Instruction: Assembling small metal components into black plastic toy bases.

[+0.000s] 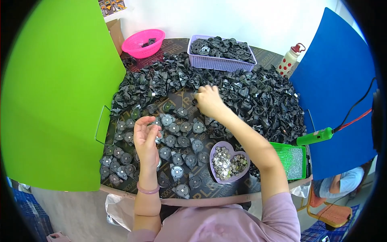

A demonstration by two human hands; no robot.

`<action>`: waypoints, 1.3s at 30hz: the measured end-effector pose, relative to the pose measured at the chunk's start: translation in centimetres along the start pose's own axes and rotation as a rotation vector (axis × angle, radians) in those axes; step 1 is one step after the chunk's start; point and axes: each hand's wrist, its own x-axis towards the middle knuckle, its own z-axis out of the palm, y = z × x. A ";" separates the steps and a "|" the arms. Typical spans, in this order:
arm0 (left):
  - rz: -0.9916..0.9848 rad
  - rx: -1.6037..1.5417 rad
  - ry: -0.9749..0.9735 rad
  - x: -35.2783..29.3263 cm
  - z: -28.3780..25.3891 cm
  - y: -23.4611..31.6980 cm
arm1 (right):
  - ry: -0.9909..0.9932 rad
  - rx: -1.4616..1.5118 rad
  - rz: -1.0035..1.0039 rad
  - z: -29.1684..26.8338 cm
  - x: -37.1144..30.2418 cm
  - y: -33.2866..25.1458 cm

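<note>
My left hand hovers over the near-left part of the table with its fingers curled toward the thumb. Whatever lies in those fingers is too hidden to name. Below and around it are several round black parts with silver metal centres. Farther off, my right hand reaches to the inner edge of a large heap of black plastic parts. Its fingers point down and close on a dark plastic part, mostly covered by the hand. Between my forearms stands a purple heart-shaped bowl of small silver metal pieces.
A purple basket of black parts and a pink bowl stand at the back. To the right are a bottle, a green tray and a hanging green electric screwdriver. Green and blue panels flank the table.
</note>
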 end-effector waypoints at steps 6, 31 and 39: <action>0.005 0.005 -0.012 0.0 -0.2 -0.2 | 0.026 0.498 -0.086 3.2 0.1 -4.2; 0.002 -0.014 -0.012 0.1 -0.2 0.1 | -0.022 -0.125 0.059 2.7 1.3 5.2; -0.002 -0.018 -0.024 -0.1 -0.2 -0.1 | 0.077 0.027 -0.122 3.8 3.2 3.9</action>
